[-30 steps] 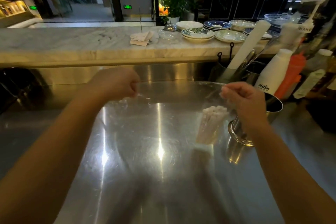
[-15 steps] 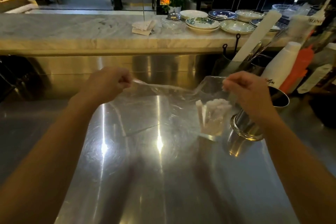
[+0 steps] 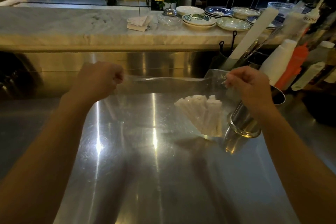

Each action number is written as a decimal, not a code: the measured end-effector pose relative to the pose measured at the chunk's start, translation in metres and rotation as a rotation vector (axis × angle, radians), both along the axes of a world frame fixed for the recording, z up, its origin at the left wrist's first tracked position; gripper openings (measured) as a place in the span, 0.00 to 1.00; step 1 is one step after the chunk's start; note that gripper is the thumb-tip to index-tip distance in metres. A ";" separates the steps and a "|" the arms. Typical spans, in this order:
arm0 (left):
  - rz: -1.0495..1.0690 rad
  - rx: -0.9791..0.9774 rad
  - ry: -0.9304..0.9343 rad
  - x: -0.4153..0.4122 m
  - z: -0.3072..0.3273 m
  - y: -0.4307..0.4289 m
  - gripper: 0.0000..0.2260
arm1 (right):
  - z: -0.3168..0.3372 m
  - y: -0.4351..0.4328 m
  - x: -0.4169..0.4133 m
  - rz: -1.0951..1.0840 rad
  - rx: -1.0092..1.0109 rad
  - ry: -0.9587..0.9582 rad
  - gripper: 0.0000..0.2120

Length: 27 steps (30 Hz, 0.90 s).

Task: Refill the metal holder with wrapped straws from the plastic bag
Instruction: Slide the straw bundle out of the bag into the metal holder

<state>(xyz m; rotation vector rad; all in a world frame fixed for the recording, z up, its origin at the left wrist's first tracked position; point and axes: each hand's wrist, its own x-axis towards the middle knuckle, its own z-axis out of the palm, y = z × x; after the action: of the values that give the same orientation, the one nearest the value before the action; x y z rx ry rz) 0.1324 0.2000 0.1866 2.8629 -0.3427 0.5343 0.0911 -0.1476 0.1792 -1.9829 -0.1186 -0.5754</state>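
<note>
A brushed-steel counter (image 3: 154, 178) fills a dim café bar, with a marble ledge and stacked plates (image 3: 199, 20) behind it. Above the steel hangs a clear plastic bag (image 3: 163, 96), its top edge stretched taut between two fists: the left hand (image 3: 100, 78) is curled tight on one corner, the right hand (image 3: 249, 85) pinches the other between fingertips and thumb. The wrapped straws (image 3: 203, 114), a fanned cluster of white paper sleeves, have slid to the bag's lower corner, just below and inboard of the right hand. The metal holder (image 3: 243, 120), a shiny flared-foot cylinder, stands directly under the right wrist, right beside the straws (whether the film touches it cannot be told). Its mouth is largely hidden by the hand, so its contents cannot be seen.

The step in hand appears to be opening the bag. Doing it well likely means parting the film evenly rather than yanking, keeping the straws gathered in their corner so they do not spill across the steel, then lifting them out as one upright bundle into the holder. Beyond the right hand crowd bottles (image 3: 280, 60) and a tall white roll (image 3: 254, 31).
</note>
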 end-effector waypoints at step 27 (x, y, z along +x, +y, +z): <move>-0.032 -0.227 0.148 0.001 -0.026 -0.002 0.01 | 0.015 0.000 0.013 0.031 -0.079 -0.128 0.04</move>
<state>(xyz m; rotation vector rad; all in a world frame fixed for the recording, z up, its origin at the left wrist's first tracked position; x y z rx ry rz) 0.1330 0.1979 0.1608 2.6531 -0.2832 0.3298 0.1046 -0.1472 0.1946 -2.0163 -0.2535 -0.6865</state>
